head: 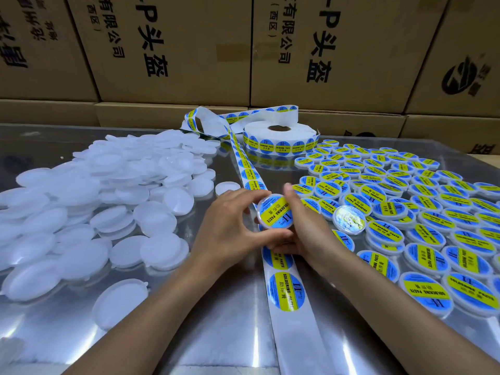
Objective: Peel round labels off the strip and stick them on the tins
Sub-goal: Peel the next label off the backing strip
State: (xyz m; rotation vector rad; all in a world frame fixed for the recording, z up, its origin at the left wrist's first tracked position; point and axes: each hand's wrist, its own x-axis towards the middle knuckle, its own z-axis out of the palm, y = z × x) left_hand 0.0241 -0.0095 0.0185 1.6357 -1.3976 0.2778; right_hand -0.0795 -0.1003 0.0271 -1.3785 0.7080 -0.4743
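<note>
A round white tin (pixel 276 211) with a blue and yellow "soldering paste" label on its face is held tilted above the label strip (pixel 286 290) at the middle of the table. My left hand (pixel 230 228) grips the tin's left and lower rim with curled fingers and thumb. My right hand (pixel 303 226) holds its right side, fingers wrapped underneath and thumb along the edge. The strip runs from the near edge under my hands back to the label roll (pixel 280 136). The near end of the strip is bare backing.
A heap of plain white tins (pixel 89 201) covers the left of the shiny metal table (pixel 216 334). Several labelled tins (pixel 422 212) lie in rows on the right. Printed cardboard boxes (pixel 173 50) form a wall behind the table.
</note>
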